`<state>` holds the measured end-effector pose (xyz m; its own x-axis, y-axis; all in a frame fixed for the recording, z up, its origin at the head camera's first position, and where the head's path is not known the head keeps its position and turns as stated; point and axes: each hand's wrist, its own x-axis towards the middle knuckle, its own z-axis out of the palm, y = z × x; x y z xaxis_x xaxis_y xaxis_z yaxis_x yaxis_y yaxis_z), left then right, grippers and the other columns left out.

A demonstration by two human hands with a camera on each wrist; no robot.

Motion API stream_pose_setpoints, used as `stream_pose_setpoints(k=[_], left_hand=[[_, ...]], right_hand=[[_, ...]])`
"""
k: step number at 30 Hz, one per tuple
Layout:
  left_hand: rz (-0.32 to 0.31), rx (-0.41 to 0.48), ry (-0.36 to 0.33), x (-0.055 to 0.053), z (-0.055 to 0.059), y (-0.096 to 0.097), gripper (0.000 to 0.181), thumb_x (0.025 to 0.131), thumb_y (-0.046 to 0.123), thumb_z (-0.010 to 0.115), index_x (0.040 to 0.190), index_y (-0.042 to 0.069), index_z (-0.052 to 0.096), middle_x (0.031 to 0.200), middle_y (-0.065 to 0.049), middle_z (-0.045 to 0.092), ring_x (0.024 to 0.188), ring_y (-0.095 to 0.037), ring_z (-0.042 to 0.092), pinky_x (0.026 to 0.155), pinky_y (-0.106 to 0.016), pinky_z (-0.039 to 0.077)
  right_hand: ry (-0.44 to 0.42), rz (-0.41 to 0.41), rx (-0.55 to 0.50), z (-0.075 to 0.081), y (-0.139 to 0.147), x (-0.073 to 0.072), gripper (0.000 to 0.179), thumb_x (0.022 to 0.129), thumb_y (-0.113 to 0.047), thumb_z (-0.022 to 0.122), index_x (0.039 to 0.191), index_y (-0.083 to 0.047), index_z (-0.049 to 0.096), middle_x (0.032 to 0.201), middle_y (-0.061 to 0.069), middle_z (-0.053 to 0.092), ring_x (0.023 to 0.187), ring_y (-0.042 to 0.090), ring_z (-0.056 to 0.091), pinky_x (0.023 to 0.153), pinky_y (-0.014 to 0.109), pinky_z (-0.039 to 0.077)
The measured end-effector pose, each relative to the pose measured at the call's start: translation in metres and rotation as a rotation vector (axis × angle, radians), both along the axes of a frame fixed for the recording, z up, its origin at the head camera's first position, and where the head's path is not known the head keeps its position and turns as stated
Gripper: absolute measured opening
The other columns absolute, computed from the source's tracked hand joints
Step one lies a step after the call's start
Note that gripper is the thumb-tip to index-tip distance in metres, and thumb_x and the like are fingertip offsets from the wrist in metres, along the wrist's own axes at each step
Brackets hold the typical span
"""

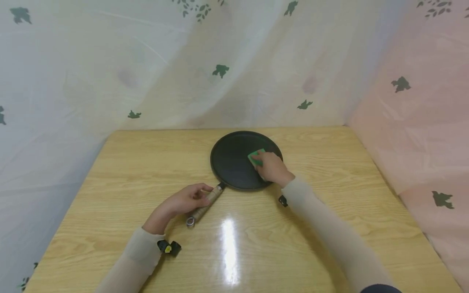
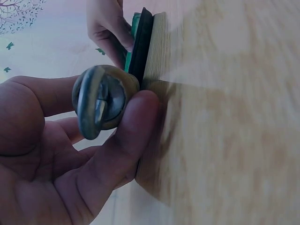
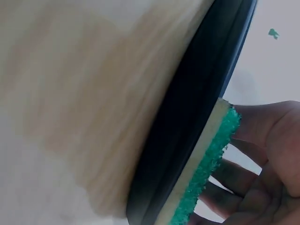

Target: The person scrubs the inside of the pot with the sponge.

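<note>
A flat, round black pan (image 1: 234, 158) lies on the table with its handle (image 1: 202, 211) angled toward the near left. My left hand (image 1: 183, 200) holds this pale, wood-like handle between thumb and fingers. At the handle's end is a metal hanging ring (image 2: 86, 105), close to the camera in the left wrist view. Over the right part of the pan, my right hand (image 1: 274, 167) grips a sponge (image 3: 206, 164). Its green scouring layer faces up toward the palm, and its pale yellow side lies against the pan's surface. The hand hides part of the sponge in the head view.
The wooden table (image 1: 311, 244) reaches back to a pale curtain (image 1: 165, 81) printed with green leaf and bird shapes. A pinkish curtain (image 1: 414, 122) runs along the right edge. Small dark devices sit at both wrists, over light sleeves.
</note>
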<state>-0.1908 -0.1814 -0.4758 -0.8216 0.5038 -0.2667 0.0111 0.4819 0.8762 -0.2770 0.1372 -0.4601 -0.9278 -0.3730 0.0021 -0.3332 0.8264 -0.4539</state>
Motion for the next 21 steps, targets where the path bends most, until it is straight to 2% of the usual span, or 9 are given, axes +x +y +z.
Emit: stream_pose_setpoints(k=[9, 10, 21], left_hand=[[-0.011, -0.002, 0.013, 0.0, 0.0, 0.001, 0.041, 0.105, 0.01, 0.064, 0.143, -0.002, 0.057, 0.117, -0.019, 0.064, 0.106, -0.029, 0.06, 0.09, -0.044, 0.051], [-0.012, -0.001, 0.011, 0.0, 0.0, 0.001, 0.041, 0.105, 0.01, 0.064, 0.143, -0.002, 0.056, 0.117, -0.019, 0.064, 0.106, -0.029, 0.06, 0.09, -0.044, 0.051], [-0.004, -0.006, -0.002, 0.001, 0.001, 0.001, 0.04, 0.105, 0.01, 0.064, 0.143, -0.002, 0.057, 0.12, -0.019, 0.063, 0.111, -0.031, 0.058, 0.095, -0.048, 0.049]], right_hand=[[0.0, 0.019, -0.044, -0.006, -0.007, 0.014, 0.046, 0.1, -0.006, 0.071, 0.144, -0.001, 0.061, 0.156, 0.028, 0.045, 0.144, 0.049, 0.042, 0.113, 0.059, 0.04], [0.008, 0.019, -0.042, -0.006, -0.008, 0.015, 0.045, 0.1, -0.006, 0.072, 0.144, -0.001, 0.062, 0.156, 0.028, 0.046, 0.144, 0.049, 0.043, 0.115, 0.06, 0.037], [0.032, 0.051, -0.051, -0.006, -0.03, 0.027, 0.045, 0.099, -0.007, 0.074, 0.142, -0.001, 0.064, 0.153, 0.028, 0.049, 0.141, 0.048, 0.048, 0.116, 0.057, 0.038]])
